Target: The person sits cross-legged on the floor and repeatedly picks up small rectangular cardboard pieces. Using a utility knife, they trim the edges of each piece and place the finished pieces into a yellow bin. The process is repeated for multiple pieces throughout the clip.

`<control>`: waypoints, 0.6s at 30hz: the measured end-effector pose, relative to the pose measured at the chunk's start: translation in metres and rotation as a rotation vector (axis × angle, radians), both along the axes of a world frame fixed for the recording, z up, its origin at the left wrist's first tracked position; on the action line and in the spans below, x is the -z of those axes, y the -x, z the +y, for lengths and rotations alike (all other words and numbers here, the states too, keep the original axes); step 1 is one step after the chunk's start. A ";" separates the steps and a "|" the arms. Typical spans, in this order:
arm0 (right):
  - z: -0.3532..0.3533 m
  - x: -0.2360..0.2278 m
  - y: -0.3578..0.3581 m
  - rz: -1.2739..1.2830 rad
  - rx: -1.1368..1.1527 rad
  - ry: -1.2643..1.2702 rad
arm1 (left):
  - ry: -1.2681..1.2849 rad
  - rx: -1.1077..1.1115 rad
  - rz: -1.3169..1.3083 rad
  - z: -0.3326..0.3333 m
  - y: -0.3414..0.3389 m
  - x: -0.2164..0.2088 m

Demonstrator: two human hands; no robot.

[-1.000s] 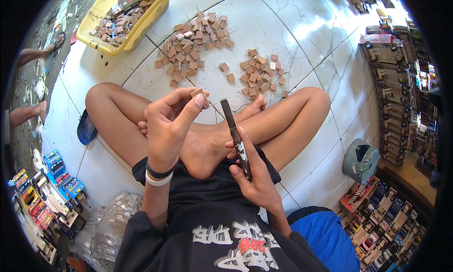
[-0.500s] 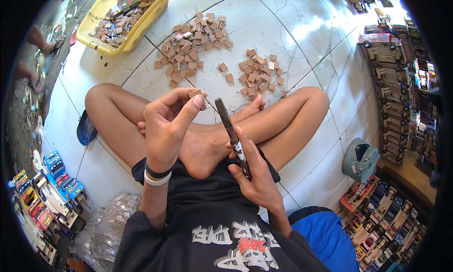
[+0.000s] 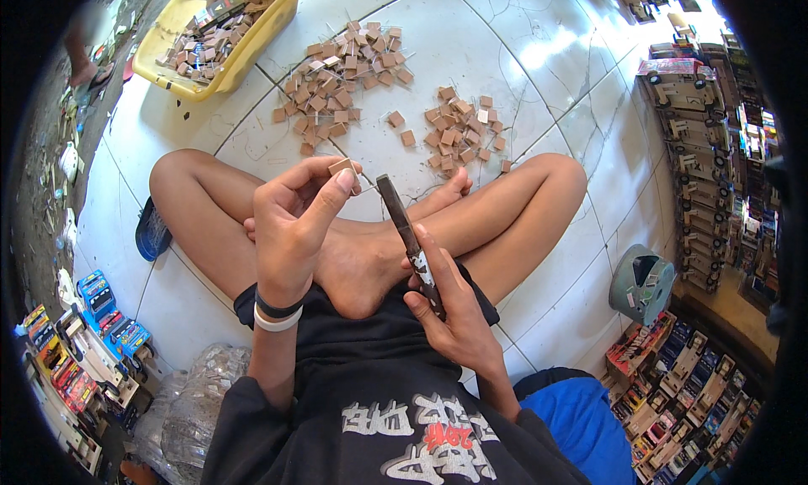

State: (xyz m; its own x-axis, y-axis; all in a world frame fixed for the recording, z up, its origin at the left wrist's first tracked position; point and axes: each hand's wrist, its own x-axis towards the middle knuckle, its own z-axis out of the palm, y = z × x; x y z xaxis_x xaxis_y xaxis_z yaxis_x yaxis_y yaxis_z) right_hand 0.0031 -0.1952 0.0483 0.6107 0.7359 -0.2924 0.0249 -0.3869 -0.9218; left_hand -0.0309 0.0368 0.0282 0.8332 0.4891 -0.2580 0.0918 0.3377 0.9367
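My left hand (image 3: 290,215) pinches a small square wooden block (image 3: 342,166) between thumb and fingers, above my crossed legs. A thin pale stick (image 3: 367,189) reaches from near the block toward the tool; exactly how it joins the block is hard to make out. In my right hand (image 3: 459,321) is a narrow flat-bladed tool (image 3: 397,211), dark along the blade, with a worn black-and-white handle. Its tip points up and to the left, close to the stick's end; whether they touch I cannot tell.
On the tiled floor (image 3: 505,72) lie a block pile with thin sticks (image 3: 341,89) and a smaller block pile (image 3: 459,131). A yellow tub (image 3: 290,18) of blocks stands far left. Toy trucks (image 3: 114,321) sit at left, more toy vehicles (image 3: 699,173) at right, near a round green container (image 3: 627,283).
My left hand with the block and the tool in my right hand have both shifted slightly left. At the upper left, another person's feet have moved.
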 end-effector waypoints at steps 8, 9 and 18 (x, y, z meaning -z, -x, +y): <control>0.001 0.002 0.003 -0.028 0.007 -0.011 | 0.074 -0.005 -0.007 -0.003 0.000 0.006; 0.001 0.003 0.003 -0.021 0.007 -0.006 | 0.109 -0.021 -0.004 -0.005 0.000 0.007; -0.006 0.008 0.012 0.474 0.042 -0.245 | 0.399 0.149 -0.088 -0.011 -0.005 0.015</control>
